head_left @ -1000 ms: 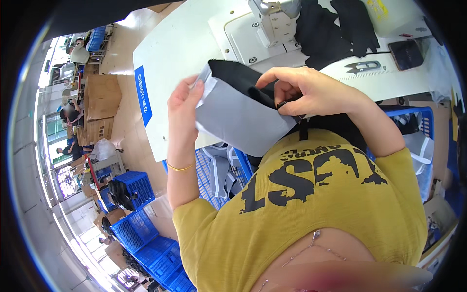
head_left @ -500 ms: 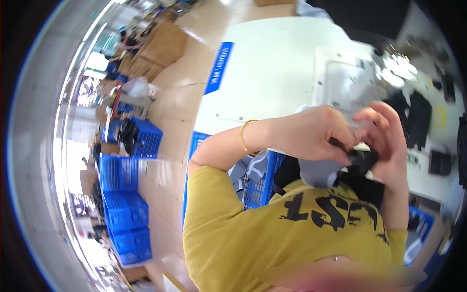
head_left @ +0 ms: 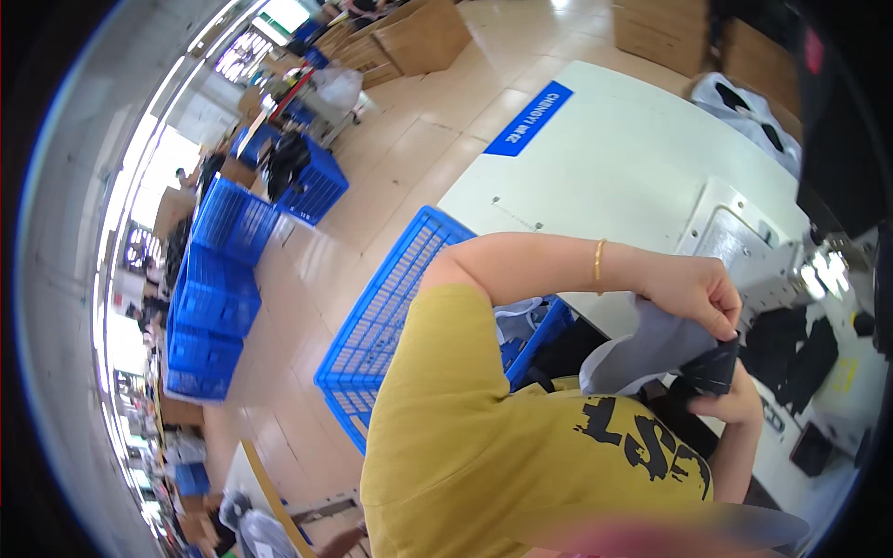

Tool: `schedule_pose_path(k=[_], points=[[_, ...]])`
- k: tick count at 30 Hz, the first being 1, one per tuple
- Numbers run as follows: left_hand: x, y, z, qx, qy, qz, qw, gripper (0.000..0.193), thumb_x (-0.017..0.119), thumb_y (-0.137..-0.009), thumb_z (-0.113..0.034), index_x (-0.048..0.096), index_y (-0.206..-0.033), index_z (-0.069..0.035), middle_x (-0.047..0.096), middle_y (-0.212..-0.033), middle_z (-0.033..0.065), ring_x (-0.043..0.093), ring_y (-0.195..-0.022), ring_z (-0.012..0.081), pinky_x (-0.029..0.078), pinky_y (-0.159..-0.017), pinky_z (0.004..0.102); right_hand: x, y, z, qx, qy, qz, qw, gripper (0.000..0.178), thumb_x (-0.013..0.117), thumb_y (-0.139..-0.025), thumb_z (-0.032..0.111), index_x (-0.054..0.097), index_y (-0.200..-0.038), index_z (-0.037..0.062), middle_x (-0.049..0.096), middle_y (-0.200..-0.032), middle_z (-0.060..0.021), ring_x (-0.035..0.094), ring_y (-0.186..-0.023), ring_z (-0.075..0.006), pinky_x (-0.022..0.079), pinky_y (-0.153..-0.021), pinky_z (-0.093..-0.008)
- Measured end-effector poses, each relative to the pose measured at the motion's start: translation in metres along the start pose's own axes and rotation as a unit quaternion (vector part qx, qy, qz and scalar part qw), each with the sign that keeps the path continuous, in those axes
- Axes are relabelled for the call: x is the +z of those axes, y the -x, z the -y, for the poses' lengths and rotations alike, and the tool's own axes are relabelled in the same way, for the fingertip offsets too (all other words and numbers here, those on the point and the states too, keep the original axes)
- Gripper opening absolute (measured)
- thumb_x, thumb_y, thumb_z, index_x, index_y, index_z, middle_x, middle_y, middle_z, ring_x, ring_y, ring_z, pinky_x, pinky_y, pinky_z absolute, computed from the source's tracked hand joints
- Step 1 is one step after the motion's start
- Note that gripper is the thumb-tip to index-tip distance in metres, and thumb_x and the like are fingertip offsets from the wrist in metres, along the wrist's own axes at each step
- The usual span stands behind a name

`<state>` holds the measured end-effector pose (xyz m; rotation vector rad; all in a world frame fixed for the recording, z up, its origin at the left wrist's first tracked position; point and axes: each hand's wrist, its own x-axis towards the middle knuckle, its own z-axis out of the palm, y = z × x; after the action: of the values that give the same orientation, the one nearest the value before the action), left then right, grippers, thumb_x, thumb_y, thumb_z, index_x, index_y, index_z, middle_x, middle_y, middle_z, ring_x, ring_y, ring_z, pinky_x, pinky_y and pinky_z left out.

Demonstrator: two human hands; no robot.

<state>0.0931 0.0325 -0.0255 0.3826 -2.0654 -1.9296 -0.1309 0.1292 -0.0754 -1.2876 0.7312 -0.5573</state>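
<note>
A grey fabric piece (head_left: 642,346) with a black stitched end (head_left: 712,368) hangs between my hands, close to my body at the table's edge. My left hand (head_left: 696,290) is closed, pinching the upper edge of the black end between thumb and fingers. Below it, my right hand (head_left: 739,400) grips the same black end from underneath, its fingers largely hidden behind the cloth. The grey part droops to the left, its lower edge curled. Dark cut pieces of cloth (head_left: 789,349) lie on the table to the right of my hands.
The pale table (head_left: 595,195) carries an inset metal plate (head_left: 735,232) beside a sewing machine (head_left: 819,270). A blue crate (head_left: 391,316) with grey pieces stands left of my body. More blue crates (head_left: 219,288) and cardboard boxes (head_left: 419,37) stand across the floor.
My view has swung, shifting the table and crates. My hands, close together before, are now apart, one above the other, with the black end spread between them and more grey fabric showing.
</note>
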Motion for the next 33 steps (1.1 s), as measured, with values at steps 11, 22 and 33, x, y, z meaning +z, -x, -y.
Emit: schedule_pose_path(k=[11, 22, 33], points=[[0.032, -0.028, 0.006, 0.235, -0.124, 0.095, 0.959, 0.02, 0.071, -0.09, -0.02, 0.067, -0.08, -0.003, 0.062, -0.065, 0.0051, 0.058, -0.059, 0.0172, 0.044, -0.057, 0.0315, -0.002, -0.012, -0.066, -0.04, -0.077, -0.176, 0.981, 0.046, 0.06, -0.091, 0.025, 0.058, -0.129, -0.0022, 0.063, -0.123, -0.0141, 0.058, -0.12, -0.0232, 0.046, -0.101, -0.0364], [0.025, -0.014, 0.009, 0.224, -0.086, 0.053, 0.969, 0.019, 0.072, -0.089, -0.021, 0.07, -0.084, -0.003, 0.066, -0.068, 0.0072, 0.062, -0.061, 0.0165, 0.046, -0.058, 0.0311, 0.035, -0.051, -0.047, -0.023, -0.18, -0.11, 0.977, 0.051, 0.061, -0.09, 0.026, 0.055, -0.132, -0.0025, 0.061, -0.127, -0.0135, 0.056, -0.122, -0.0233, 0.044, -0.103, -0.037], [0.033, -0.021, 0.015, 0.247, -0.088, 0.009, 0.965, 0.014, 0.072, -0.087, -0.014, 0.068, -0.08, -0.003, 0.064, -0.066, 0.0076, 0.058, -0.056, 0.0199, 0.044, -0.054, 0.0317, 0.03, -0.049, -0.052, -0.031, -0.275, -0.094, 0.956, 0.055, 0.062, -0.089, 0.027, 0.052, -0.135, -0.0028, 0.058, -0.132, -0.0129, 0.055, -0.124, -0.0234, 0.042, -0.105, -0.0376]])
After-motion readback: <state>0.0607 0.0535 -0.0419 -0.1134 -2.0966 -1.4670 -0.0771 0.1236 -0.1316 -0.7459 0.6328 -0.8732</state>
